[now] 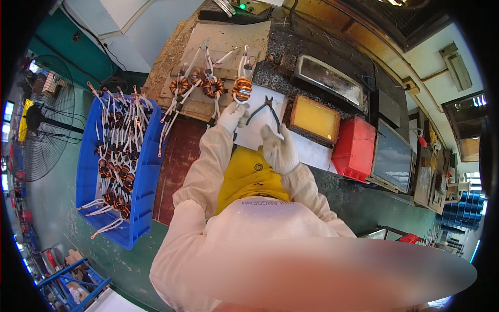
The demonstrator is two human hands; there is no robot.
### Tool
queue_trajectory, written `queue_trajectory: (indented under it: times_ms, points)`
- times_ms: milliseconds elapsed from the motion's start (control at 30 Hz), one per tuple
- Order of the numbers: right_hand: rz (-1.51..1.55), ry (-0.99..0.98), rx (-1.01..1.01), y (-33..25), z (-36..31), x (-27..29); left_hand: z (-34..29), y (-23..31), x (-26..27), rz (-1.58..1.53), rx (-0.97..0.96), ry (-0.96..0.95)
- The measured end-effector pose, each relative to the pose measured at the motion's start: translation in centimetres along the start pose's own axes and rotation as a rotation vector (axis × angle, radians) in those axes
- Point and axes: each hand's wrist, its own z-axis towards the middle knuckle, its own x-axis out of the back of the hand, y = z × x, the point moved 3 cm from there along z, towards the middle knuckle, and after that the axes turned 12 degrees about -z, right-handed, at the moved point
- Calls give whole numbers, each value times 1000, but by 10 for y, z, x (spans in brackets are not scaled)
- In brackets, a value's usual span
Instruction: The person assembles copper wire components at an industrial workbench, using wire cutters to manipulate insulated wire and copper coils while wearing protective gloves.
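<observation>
Dark table, green floor. We list: one blue plastic bin, outside the table's left edge, heaped with copper-and-white ring coils past counting; one red plastic bin, near edge; three like coils, toward left edge; fourth coil, right of these, clamped in our left white-gloved hand; one pair of teal-handled pliers, beside our right white-gloved hand, fingers apart.

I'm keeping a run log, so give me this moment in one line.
left hand: at wound coil | right hand: open, beside pliers | blue bin: more coils
</observation>
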Motion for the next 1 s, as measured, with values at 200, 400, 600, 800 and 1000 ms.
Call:
queue_trajectory:
  times_ms: [200,400,600,800,1000]
  points:
    - [205,35,35,28,-48,26,35,-13,44,233,-58,110]
    - [108,105,66,35,-57,37,55,-20,55,228,39,195]
    - [93,125,57,35,-49,34,52,-25,62,203,53,211]
    - [73,109,51,40,-53,32,56,-29,60,155,-19,277]
    - [28,212,100,39,-58,37,64,-24,49,497,-45,300]
